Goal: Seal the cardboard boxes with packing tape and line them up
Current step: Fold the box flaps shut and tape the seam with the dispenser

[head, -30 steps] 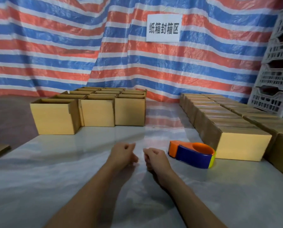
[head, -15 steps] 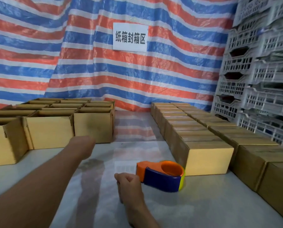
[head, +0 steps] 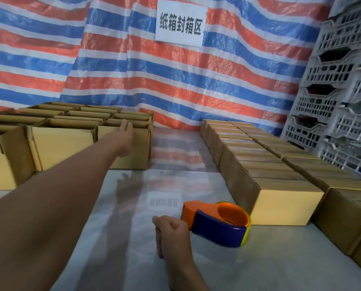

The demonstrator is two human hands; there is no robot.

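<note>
Our left hand (head: 124, 139), fingers straight and close together, is held out at the upper front edge of an open brown cardboard box (head: 140, 148), the rightmost of the unsealed group. We cannot tell whether it touches. Our right hand (head: 172, 226) rests on the glossy grey surface (head: 133, 259) with fingers curled, holding nothing. Just right of it lies the orange-and-blue plastic tape dispenser (head: 219, 223). Farther right of that hand, closed brown cardboard boxes (head: 284, 206) stand in rows.

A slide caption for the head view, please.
Left hand reaches for open cardboard box; right hand beside tape dispenser.
</note>
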